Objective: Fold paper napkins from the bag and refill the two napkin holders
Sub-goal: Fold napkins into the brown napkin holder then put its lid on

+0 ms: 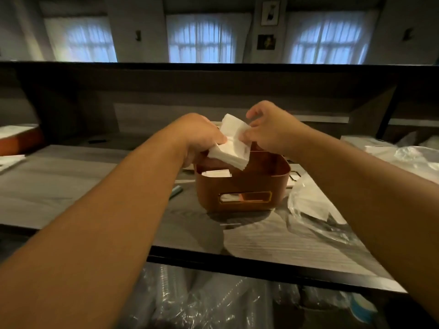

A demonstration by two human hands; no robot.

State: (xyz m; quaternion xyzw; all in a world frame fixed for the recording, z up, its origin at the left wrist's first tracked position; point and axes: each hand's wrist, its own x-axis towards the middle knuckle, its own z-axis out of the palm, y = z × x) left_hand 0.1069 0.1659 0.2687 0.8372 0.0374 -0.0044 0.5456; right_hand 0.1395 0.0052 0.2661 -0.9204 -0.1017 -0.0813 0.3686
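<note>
A brown plastic napkin holder (240, 186) with a handle slot stands on the grey wooden counter (59, 186), with some white napkins lying inside it. Just above its rim my left hand (197, 134) grips a stack of white paper napkins (231, 148). My right hand (268, 129) pinches the top napkin of that stack at its right edge and lifts it. A clear plastic bag (316, 210) with white napkins in it lies on the counter to the right of the holder. A second brown holder (19, 138) with napkins sits at the far left.
A raised dark ledge (213, 74) runs behind the counter. More clear plastic wrapping (415, 157) lies at the far right. A small bluish object (177, 191) lies left of the holder. Stacks of clear plastic cups (202, 302) sit below the counter's front edge.
</note>
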